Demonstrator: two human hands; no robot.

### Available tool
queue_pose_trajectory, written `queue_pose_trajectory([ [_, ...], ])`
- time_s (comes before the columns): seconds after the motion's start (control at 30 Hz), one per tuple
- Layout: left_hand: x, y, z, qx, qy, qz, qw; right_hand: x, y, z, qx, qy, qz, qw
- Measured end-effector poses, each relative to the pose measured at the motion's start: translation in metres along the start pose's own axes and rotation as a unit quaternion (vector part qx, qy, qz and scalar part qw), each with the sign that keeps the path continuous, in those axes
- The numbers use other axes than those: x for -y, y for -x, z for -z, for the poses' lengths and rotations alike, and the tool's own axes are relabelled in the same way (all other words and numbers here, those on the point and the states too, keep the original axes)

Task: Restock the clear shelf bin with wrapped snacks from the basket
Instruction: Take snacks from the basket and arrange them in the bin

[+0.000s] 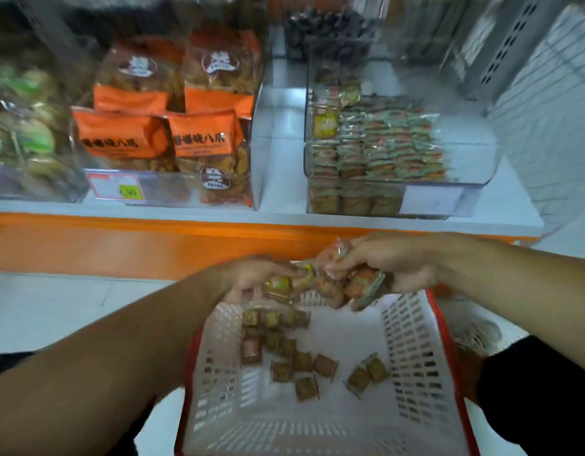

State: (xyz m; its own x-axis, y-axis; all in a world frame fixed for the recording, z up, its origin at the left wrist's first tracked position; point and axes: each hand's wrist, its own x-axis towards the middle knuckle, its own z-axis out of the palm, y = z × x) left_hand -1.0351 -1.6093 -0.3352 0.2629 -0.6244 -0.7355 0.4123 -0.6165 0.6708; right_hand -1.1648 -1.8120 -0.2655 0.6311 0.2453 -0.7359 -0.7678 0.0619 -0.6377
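While both hands hover over the far rim of the white slotted plastic basket with red trim, the left hand and right hand each clutch small wrapped snack squares, so gathering looks to be the step. Next the load must go up beyond the basket into the clear plastic shelf bin, already well stacked. Blur hides how many packets each hand has; more lie loose on the basket floor.

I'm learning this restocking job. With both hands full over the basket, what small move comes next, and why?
Probably lift both handfuls up to the clear shelf bin. The left hand and right hand already grip wrapped snacks above the basket, and the bin straight ahead is open-topped, with room above its stacked rows.
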Motion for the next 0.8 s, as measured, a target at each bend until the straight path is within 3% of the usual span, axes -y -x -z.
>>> queue_pose_trajectory([
  [0.1, -0.054, 0.038, -0.01, 0.014, 0.037, -0.082, 0.996, 0.045, 0.05, -0.001, -0.147, 0.207, 0.106, 0.961],
  [0.17, -0.08, 0.062, -0.019, 0.0, 0.056, -0.137, 0.989, 0.066, 0.078, -0.006, -0.176, 0.218, 0.165, 0.946],
  [0.27, -0.104, 0.088, -0.034, -0.027, 0.089, -0.207, 0.974, 0.077, 0.103, -0.017, -0.167, 0.107, 0.236, 0.951],
  [0.37, -0.112, 0.096, -0.043, -0.055, 0.145, -0.263, 0.952, 0.076, 0.112, -0.024, -0.148, -0.137, 0.283, 0.938],
  [0.4, -0.113, 0.097, -0.046, -0.065, 0.166, -0.274, 0.945, 0.077, 0.112, -0.027, -0.155, -0.172, 0.29, 0.929],
  [0.6, -0.121, 0.087, -0.062, -0.099, 0.215, -0.297, 0.925, 0.079, 0.102, -0.028, -0.246, -0.213, 0.322, 0.889],
  [0.8, -0.121, 0.08, -0.068, -0.11, 0.221, -0.293, 0.924, 0.068, 0.081, -0.025, -0.242, -0.248, 0.375, 0.86],
])
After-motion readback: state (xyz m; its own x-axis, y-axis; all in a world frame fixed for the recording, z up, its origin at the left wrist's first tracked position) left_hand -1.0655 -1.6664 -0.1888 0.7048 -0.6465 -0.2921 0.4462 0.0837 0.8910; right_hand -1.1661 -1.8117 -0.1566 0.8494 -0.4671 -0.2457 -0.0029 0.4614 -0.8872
